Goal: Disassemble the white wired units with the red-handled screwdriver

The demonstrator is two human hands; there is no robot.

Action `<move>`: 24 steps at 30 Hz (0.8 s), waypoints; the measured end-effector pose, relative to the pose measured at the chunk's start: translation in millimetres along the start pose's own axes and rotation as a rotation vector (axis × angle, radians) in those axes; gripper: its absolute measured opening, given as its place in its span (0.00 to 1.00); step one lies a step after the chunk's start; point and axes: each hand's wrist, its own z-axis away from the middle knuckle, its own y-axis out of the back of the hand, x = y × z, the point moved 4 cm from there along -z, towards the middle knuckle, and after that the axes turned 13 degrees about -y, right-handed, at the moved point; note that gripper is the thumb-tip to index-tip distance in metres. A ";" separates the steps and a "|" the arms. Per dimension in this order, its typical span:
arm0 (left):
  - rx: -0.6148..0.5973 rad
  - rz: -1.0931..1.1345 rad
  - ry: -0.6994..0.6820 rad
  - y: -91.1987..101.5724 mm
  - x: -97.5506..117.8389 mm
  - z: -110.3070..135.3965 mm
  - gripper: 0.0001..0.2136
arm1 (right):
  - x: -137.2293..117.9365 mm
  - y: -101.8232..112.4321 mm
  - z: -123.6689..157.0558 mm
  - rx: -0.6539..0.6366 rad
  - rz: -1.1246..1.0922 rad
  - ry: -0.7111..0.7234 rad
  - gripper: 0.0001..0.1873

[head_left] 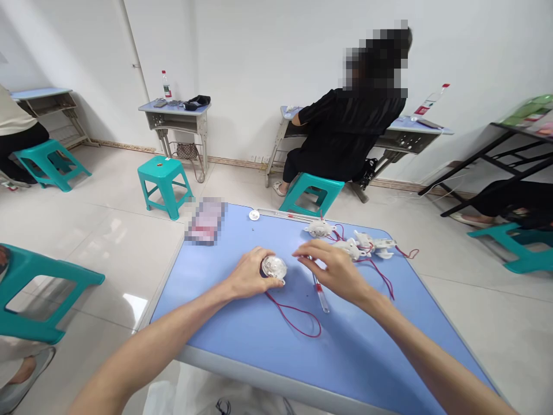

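Bare forearms (142, 340) are reaching across a pale blue laminate table (345, 357); the left hand (249, 273) is gripping a clear round plastic dome (273, 267) trailing thin red wire (294, 316), while the half-open right hand (332, 268) is hovering over a clear tube (320, 295), with several white plastic housings (349, 249) lying beyond it.
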 end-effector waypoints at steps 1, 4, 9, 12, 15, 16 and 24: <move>-0.001 0.003 0.004 -0.3 0.0 0.0 0.25 | 1.2 6.9 13.2 -0.030 0.047 0.026 0.10; 0.000 -0.001 0.011 -1.2 -0.4 -0.3 0.25 | 5.3 18.7 43.6 -0.146 0.161 0.077 0.16; 0.000 -0.008 0.005 -1.7 -2.0 -1.5 0.26 | 8.4 13.5 60.2 -0.285 0.249 0.097 0.23; -0.009 0.001 -0.002 -1.7 -2.7 -1.9 0.26 | 10.6 9.4 59.2 -0.310 0.226 0.083 0.21; -0.018 0.011 -0.008 -1.5 -3.0 -2.0 0.27 | 11.4 9.4 57.8 -0.312 0.218 0.095 0.19; -0.019 0.014 -0.009 -1.5 -3.0 -2.0 0.27 | 11.0 9.6 57.6 -0.311 0.221 0.110 0.18; -0.025 0.038 -0.004 -1.7 -4.0 -1.9 0.27 | 0.3 8.8 50.8 -0.205 0.184 0.232 0.21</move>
